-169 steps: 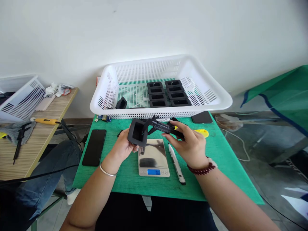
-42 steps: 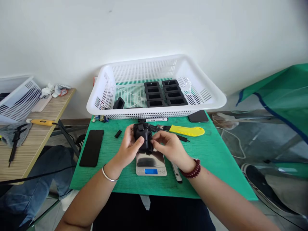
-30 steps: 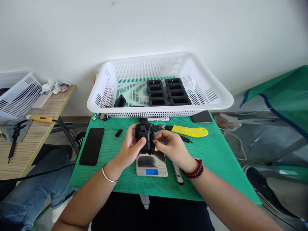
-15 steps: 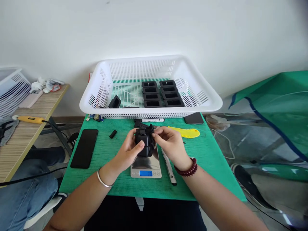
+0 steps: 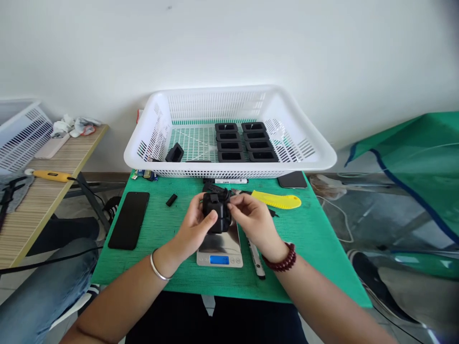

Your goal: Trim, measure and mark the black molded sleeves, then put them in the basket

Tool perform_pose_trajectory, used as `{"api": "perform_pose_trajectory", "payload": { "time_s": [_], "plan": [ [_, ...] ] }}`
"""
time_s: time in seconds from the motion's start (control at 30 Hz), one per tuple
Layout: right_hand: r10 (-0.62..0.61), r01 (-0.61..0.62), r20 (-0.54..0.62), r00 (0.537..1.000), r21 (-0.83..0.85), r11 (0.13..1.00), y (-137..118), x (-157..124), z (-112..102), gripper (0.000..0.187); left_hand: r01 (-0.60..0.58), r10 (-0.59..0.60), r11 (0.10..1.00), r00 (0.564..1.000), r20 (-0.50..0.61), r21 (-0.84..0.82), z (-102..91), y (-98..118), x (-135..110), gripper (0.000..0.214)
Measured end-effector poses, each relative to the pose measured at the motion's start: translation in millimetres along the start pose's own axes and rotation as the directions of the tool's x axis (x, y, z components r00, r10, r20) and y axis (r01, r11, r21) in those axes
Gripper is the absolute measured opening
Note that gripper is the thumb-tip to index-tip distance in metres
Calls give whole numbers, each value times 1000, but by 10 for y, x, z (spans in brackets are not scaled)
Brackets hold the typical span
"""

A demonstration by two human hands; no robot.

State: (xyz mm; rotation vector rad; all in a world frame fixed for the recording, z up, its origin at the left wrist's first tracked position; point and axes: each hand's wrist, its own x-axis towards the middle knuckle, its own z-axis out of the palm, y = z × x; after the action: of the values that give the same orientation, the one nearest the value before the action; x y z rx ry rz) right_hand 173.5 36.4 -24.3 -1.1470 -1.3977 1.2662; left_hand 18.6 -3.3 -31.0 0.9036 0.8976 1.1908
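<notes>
My left hand (image 5: 192, 228) and my right hand (image 5: 252, 220) both grip a black plastic box-shaped part (image 5: 216, 215), held just above a small steel scale (image 5: 220, 248) with a blue display. The fingers of both hands are curled round the part. A black caliper (image 5: 219, 189) lies just behind the part on the green mat (image 5: 315, 229). Behind it stands a white basket (image 5: 315, 153) with several matching black parts (image 5: 244, 142) in two rows and one loose black part (image 5: 175, 153) at its left.
A black phone (image 5: 129, 225), a small black piece (image 5: 171, 199), a yellow utility knife (image 5: 276, 200), a white marker (image 5: 256, 252) and a second phone (image 5: 293, 179) lie on the mat. A wooden table (image 5: 43, 200) with another basket stands left; someone's jeans-clad leg (image 5: 39, 291) is below it.
5.6 s ago my right hand held the caliper against the part; now the caliper lies on the mat and both hands hold the part, lowered over the scale.
</notes>
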Motion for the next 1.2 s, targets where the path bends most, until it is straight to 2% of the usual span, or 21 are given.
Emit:
{"api": "perform_pose_trajectory", "payload": {
  "time_s": [0.07,0.13,0.23,0.3,0.43,0.47,0.67,0.83,0.9,1.03,1.13,1.2],
  "plan": [
    [35,-34,90,995,-15,999,25,-6,12,22,-30,30,1000,997,-69,-4,-4,8,7,42],
    [39,-36,110,993,-27,999,43,4,2,20,-42,40,999,996,-81,-14,-3,10,13,43],
    [-14,14,0,1000,-19,1000,42,33,-46,18,12,-12,1000,1000,12,-22,8,3,9,47],
    [-34,34,-22,999,0,999,27,37,-73,17,30,-29,999,999,44,-12,8,6,1,47],
    [-11,12,183,983,-10,1000,7,6,-82,16,-57,57,998,998,-34,5,-26,38,-9,43],
    [-9,14,202,979,-23,1000,8,-1,-79,15,-67,68,998,997,-35,13,-33,46,-11,43],
    [-51,52,52,997,-17,999,33,-22,-31,14,-58,54,996,997,50,69,-42,76,-20,42],
    [-57,56,115,992,5,998,28,-53,5,15,-127,129,990,991,-34,53,-37,89,-22,42],
    [-60,61,89,994,-3,998,16,-45,-14,13,-105,106,994,994,-24,36,-24,82,-32,44],
    [-94,94,-41,995,1,996,-6,-37,-39,13,-10,7,999,997,80,38,-19,59,-41,44],
    [-51,51,71,996,-2,999,-5,-61,-18,14,-79,79,997,997,-4,11,-49,49,-28,42],
    [-38,40,123,992,-21,999,-2,-64,-20,14,-88,88,996,996,-12,2,-54,49,-31,42]
  ]
}}
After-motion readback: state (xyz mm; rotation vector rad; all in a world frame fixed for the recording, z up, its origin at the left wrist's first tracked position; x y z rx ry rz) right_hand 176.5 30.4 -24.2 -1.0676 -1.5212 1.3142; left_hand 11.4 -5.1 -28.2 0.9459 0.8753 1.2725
